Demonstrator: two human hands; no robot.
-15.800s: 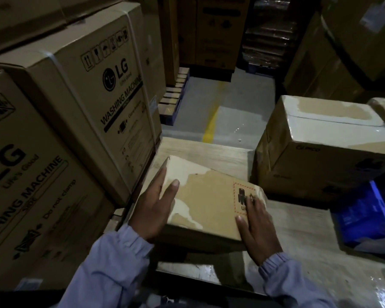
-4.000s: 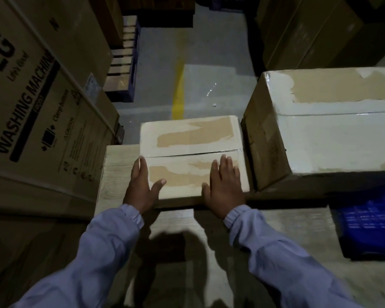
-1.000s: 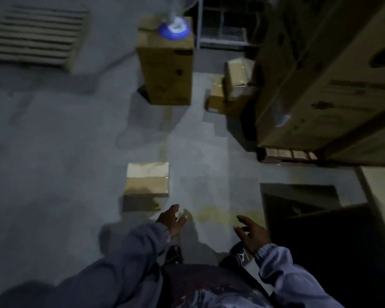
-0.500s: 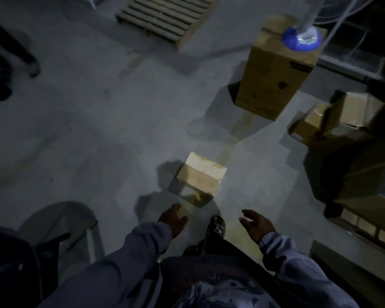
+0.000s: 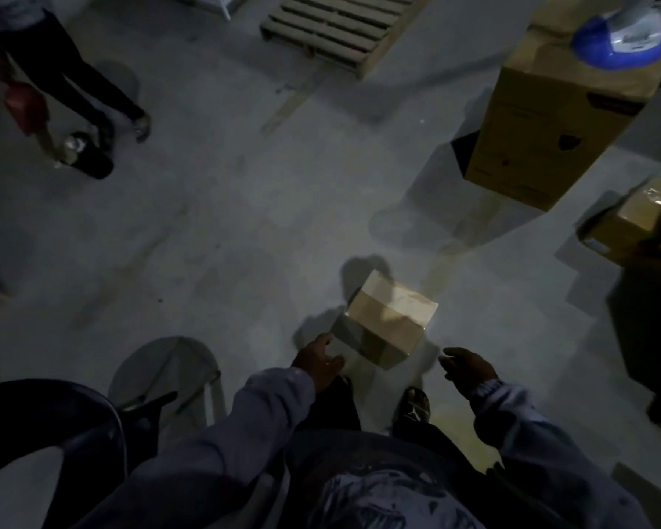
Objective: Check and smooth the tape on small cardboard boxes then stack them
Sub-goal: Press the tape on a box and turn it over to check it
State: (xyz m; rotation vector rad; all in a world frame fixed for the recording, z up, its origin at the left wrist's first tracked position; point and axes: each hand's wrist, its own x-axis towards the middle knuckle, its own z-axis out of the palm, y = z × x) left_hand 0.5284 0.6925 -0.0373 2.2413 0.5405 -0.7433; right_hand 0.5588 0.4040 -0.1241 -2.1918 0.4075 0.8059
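A small cardboard box (image 5: 388, 318) with pale tape on top lies alone on the grey concrete floor, turned diagonally, just ahead of my feet. My left hand (image 5: 317, 360) hangs near the box's near left corner, fingers loosely bent, holding nothing. My right hand (image 5: 468, 370) is out to the right of the box, apart from it, fingers relaxed and empty. Neither hand clearly touches the box.
A tall cardboard box (image 5: 550, 124) with a blue fan base (image 5: 622, 30) on it stands at the far right. Another taped box (image 5: 626, 223) lies at the right edge. A wooden pallet (image 5: 340, 24) is at the top. A person's legs (image 5: 65, 82) stand top left. A dark chair (image 5: 54, 433) is lower left.
I have come closer to the small box on the floor and both hands have moved toward it. The view has swung, bringing a person's legs fully into view at top left.
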